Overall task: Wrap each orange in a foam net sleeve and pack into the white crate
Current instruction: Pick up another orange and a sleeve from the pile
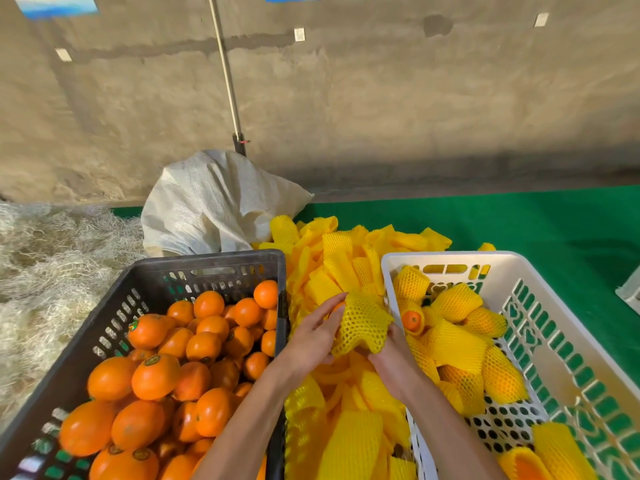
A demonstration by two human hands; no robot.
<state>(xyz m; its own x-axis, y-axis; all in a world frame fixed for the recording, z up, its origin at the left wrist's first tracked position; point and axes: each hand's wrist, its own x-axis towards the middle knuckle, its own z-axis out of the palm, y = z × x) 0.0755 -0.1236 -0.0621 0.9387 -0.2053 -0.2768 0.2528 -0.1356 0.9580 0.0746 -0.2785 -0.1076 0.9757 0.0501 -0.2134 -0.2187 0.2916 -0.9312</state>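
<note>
The orange sits between your two hands, almost wholly swallowed by a yellow foam net sleeve — only a sliver of peel shows at the sleeve's upper left edge. Your left hand lies against the left side of the sleeve, fingers fairly straight and pressed to the orange at the open end. Your right hand comes up from below and grips the sleeve's lower right edge; its fingertips are hidden under the foam.

Under and beyond both hands spreads a loose heap of empty sleeves. Just right of your right hand stands the white crate, holding a number of wrapped oranges — one of them shows its orange end near the crate's left wall. Just left of your left forearm is the dark crate, piled with bare oranges. Farther off, beyond the dark crate, a white woven sack slumps on the green mat.
</note>
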